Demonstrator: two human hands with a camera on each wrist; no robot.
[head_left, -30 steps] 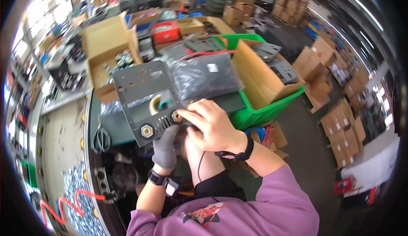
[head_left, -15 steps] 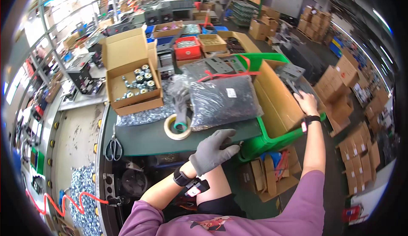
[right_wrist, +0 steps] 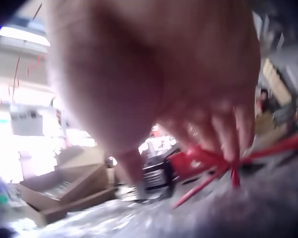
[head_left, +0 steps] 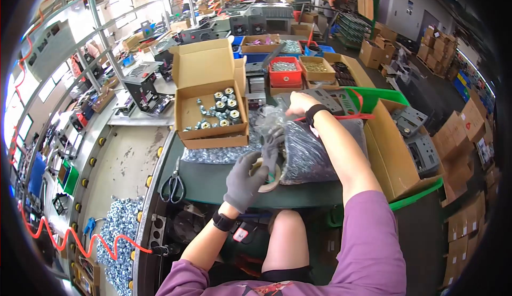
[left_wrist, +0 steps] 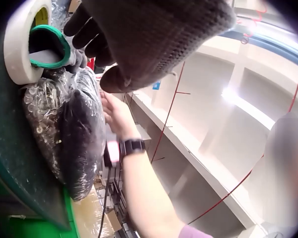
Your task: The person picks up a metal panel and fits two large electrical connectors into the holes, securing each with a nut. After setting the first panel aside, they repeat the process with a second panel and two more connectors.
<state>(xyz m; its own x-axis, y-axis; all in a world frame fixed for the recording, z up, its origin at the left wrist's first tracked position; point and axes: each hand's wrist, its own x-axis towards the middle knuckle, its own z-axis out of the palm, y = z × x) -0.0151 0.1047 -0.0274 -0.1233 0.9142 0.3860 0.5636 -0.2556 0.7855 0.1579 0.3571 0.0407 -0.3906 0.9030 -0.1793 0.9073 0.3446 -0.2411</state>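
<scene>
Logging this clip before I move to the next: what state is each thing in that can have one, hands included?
Cardboard box: flaps open, metal nuts inside.
Plastic bag: full, lying on the bench, neck tied with a red strap.
Tape roll: lying on the bench, partly under the gloved hand.
Scissors: lying closed on the bench.
Left hand: gloved, fingers on the tape roll.
Right hand: bare, at the bag's tied neck; grip unclear.

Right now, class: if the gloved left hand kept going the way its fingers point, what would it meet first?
Probably the roll of tape: the left hand points straight at it, fingertips right beside it, with the plastic bag of dark parts just beyond. Whether they touch is unclear.
</scene>
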